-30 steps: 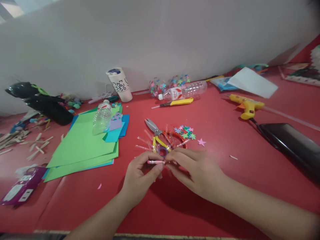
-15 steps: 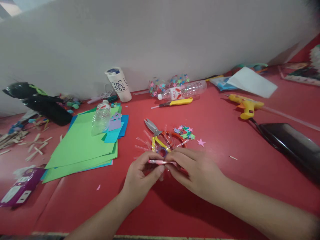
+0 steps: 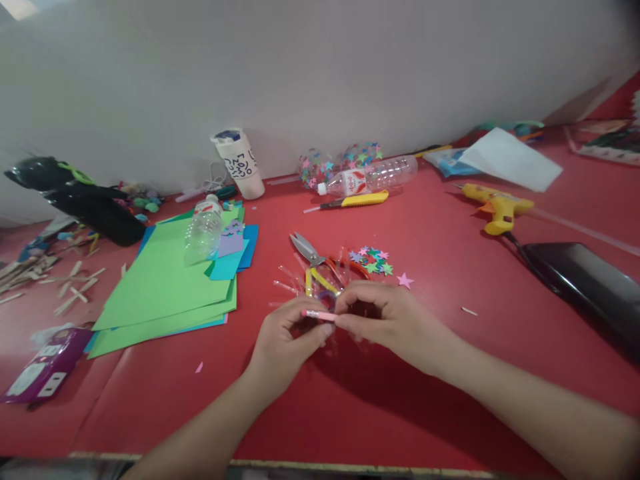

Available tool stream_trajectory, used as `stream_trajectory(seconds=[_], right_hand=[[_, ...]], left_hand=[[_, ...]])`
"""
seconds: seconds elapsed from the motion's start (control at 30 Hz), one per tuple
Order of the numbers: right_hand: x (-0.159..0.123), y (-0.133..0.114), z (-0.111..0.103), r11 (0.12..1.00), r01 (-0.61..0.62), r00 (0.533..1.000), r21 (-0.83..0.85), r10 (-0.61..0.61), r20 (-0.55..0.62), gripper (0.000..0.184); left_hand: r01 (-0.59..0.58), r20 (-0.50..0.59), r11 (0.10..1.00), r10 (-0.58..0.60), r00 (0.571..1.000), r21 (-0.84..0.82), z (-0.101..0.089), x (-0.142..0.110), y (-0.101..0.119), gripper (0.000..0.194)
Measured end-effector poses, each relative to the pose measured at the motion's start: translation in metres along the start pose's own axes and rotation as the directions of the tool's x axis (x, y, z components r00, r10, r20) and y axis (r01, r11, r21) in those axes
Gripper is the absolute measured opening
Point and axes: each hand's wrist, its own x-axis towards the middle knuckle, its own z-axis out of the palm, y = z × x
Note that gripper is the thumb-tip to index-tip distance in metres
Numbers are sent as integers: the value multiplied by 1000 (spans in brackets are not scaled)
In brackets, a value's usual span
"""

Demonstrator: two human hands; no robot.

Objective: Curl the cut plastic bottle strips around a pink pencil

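Observation:
A pink pencil (image 3: 320, 315) with a silver band and a pink eraser end lies level between my two hands. My right hand (image 3: 390, 320) pinches one end of it between thumb and fingers. Curled round the eraser end, my left hand (image 3: 285, 337) has its thumb just below the pencil. Clear plastic strips (image 3: 287, 287) fan out behind and under my fingers; where they join is hidden. Beyond the hands lie scissors (image 3: 307, 250) with yellow and orange handles, partly covered by the strips. A pile of small foam stars (image 3: 373, 260) sits past my right hand.
Green paper sheets (image 3: 165, 287) lie left, a clear bottle (image 3: 204, 233) on them. At the back are a white tumbler (image 3: 240, 163), a lying bottle (image 3: 385, 175) and a yellow cutter (image 3: 365, 199). A glue gun (image 3: 500, 207) and black case (image 3: 585, 287) lie right.
The pencil has tilted slightly, and more of its pink body shows between my hands. My right fingers have shifted along it and my hands have risen a little in view.

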Motion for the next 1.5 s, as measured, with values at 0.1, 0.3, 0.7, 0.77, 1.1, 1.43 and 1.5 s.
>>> stream_trajectory(seconds=[0.1, 0.3, 0.7, 0.77, 1.1, 1.43, 1.5], right_hand=[[1, 2, -1, 999, -29, 999, 32, 28, 21, 9], [4, 7, -1, 999, -35, 999, 34, 34, 37, 14], [2, 9, 2, 1000, -27, 1000, -11, 26, -15, 20], [3, 8, 2, 999, -42, 999, 8, 42, -17, 19], [3, 7, 3, 999, -29, 999, -40, 28, -27, 19], [0, 6, 4, 952, 156, 974, -264, -192, -119, 11], [0, 5, 4, 932, 199, 959, -303, -248, -135, 10]], left_hand=[[20, 6, 999, -20, 1000, -30, 0, 1, -1, 4], [96, 1, 985, -97, 995, -144, 2, 1, -1, 5], [5, -70, 1000, -6, 997, -17, 5, 1, -4, 3], [20, -72, 1000, -20, 997, -4, 6, 0, -5, 3], [121, -57, 990, -125, 990, -72, 3, 1, -2, 5], [68, -5, 985, -69, 998, -160, 1, 3, -4, 6], [67, 5, 975, -67, 998, -211, 1, 3, -4, 7]])
